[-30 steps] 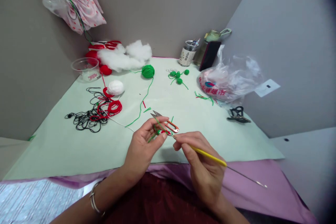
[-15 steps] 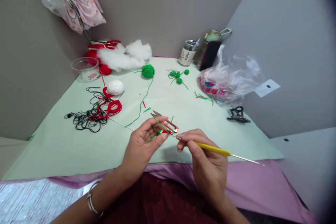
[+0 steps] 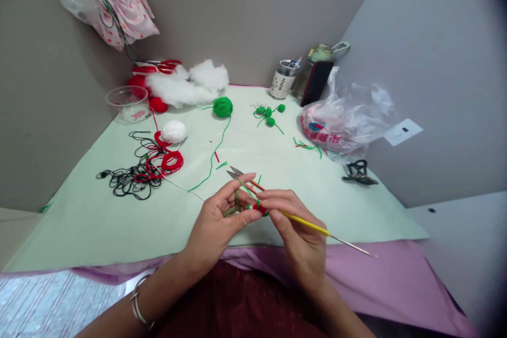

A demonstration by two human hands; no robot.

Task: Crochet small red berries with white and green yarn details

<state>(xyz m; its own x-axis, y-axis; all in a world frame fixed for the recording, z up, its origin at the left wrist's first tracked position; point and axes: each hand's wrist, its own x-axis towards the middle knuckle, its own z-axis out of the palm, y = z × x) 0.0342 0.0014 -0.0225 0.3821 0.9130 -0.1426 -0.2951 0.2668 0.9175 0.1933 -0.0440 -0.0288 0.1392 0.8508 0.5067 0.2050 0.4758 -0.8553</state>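
Between thumb and fingers, my left hand (image 3: 219,216) pinches a small red, white and green crochet piece (image 3: 253,207). Green yarn (image 3: 246,187) runs over the left index finger. My right hand (image 3: 299,232) grips a crochet hook (image 3: 307,223) with a yellow handle; its rear metal end points down to the right. The hook's working tip is at the piece, hidden by the fingers, and the right fingertips meet the piece there. Scissors (image 3: 234,173) with orange handles lie on the table just behind both hands, partly covered by them.
A green yarn ball (image 3: 223,107) and a white yarn ball (image 3: 174,131) lie farther back. Tangled black cord (image 3: 132,182) and red yarn (image 3: 173,161) are at left. Small green balls (image 3: 268,112), a plastic bag (image 3: 340,121) and a black hair claw (image 3: 359,173) sit to the right.
My right hand has moved left, up against the crochet piece, bringing the hook with it. The piece is turned and sits slightly lower and to the right; the left hand has barely shifted.
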